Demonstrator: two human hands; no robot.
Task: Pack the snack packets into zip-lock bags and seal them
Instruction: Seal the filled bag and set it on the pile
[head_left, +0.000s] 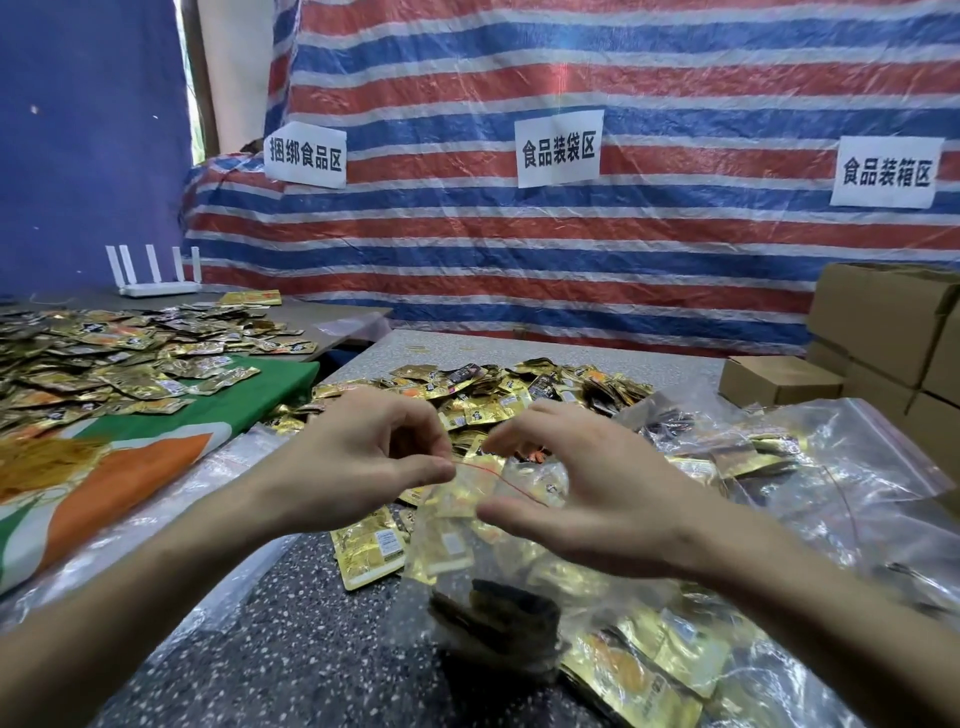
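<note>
Sealing seems under way: the filled bag (457, 551) is held over the tabletop (311, 623), its red strip (488, 475) pinched by the left hand (358, 457). Its top is steadied by the right hand (587, 499), thumb and fingers curled round it.

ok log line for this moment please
stage: sealing | left hand: pinches zip-lock bag at red zip strip | right hand: holds bag mouth | contents: gold snack packets | seal closed: cannot tell
</note>
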